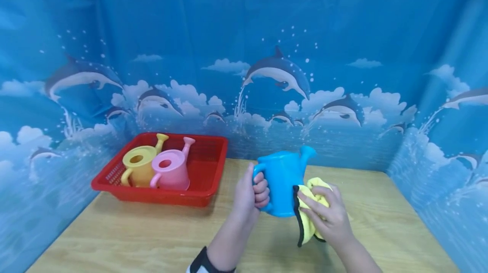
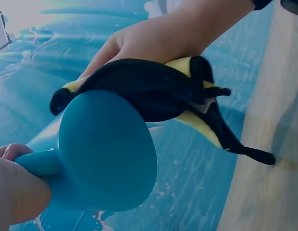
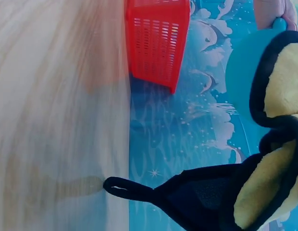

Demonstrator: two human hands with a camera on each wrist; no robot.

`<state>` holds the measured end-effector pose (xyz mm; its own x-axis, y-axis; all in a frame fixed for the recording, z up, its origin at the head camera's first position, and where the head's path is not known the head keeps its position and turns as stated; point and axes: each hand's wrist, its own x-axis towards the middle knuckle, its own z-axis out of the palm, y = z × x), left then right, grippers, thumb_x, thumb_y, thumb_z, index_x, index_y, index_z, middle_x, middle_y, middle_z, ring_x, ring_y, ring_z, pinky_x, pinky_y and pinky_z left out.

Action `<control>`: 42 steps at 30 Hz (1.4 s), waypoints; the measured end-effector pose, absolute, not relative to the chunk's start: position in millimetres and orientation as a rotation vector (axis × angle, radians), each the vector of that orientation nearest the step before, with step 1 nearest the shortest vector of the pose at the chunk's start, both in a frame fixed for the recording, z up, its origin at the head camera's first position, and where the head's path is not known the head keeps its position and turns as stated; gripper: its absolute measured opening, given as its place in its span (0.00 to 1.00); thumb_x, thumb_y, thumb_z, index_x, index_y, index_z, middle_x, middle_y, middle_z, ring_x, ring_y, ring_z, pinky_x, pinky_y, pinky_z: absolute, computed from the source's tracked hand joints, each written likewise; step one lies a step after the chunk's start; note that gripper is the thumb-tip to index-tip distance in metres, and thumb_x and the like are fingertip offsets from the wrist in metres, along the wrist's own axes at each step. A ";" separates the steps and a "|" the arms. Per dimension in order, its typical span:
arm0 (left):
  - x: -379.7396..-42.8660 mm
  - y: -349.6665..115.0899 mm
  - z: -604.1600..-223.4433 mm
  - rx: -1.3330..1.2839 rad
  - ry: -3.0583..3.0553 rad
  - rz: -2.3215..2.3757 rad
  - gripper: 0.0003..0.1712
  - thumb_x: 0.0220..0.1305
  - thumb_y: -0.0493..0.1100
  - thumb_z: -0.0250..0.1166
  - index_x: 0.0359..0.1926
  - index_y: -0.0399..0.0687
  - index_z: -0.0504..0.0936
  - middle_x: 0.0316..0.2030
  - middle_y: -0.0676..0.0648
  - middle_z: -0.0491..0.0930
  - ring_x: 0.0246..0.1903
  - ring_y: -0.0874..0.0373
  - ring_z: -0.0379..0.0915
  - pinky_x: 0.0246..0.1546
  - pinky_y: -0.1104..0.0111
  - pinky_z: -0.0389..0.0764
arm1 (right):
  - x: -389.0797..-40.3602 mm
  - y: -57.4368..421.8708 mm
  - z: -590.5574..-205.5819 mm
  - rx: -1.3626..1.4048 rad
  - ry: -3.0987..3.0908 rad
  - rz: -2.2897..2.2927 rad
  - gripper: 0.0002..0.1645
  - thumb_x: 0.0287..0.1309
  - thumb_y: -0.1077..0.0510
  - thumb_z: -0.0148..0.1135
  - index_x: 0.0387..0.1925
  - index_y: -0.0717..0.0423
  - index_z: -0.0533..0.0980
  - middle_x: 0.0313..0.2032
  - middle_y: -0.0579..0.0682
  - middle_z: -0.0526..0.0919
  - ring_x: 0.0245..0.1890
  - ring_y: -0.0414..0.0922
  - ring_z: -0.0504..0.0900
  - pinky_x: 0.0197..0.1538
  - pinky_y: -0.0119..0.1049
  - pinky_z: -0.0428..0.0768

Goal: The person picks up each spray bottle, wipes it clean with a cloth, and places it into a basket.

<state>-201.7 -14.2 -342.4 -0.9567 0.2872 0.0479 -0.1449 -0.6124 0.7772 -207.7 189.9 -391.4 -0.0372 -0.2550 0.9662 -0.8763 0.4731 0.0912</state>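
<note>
A blue watering can (image 1: pixel 281 182) is held up above the table, its spout toward the back right. My left hand (image 1: pixel 253 192) grips its handle, fingers curled round it. In my right hand (image 1: pixel 331 213) is a yellow cloth (image 1: pixel 310 218) with a dark edge, pinched between thumb and fingers and pressed to the can's right side. From the left wrist view, the can's round base (image 2: pixel 108 151) faces the camera, and the dark side of the cloth (image 2: pixel 139 86) lies against it. A loop on the cloth (image 3: pixel 127 187) hangs down in the right wrist view.
At the left, a red plastic basket (image 1: pixel 164 197) stands on the wooden table (image 1: pixel 152 239). A yellow watering can (image 1: pixel 142 171) and a pink watering can (image 1: pixel 173 169) stand in its left part. Behind hangs a blue curtain (image 1: pixel 213 19) printed with dolphins.
</note>
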 end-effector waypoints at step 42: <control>-193.8 -6.1 -343.0 0.341 1.130 2.556 0.30 0.76 0.60 0.33 0.16 0.56 0.54 0.09 0.60 0.51 0.08 0.70 0.49 0.12 0.78 0.50 | -204.5 201.3 -394.0 0.628 -1.725 0.812 0.22 0.67 0.42 0.53 0.48 0.53 0.80 0.35 0.59 0.78 0.41 0.44 0.69 0.49 0.24 0.62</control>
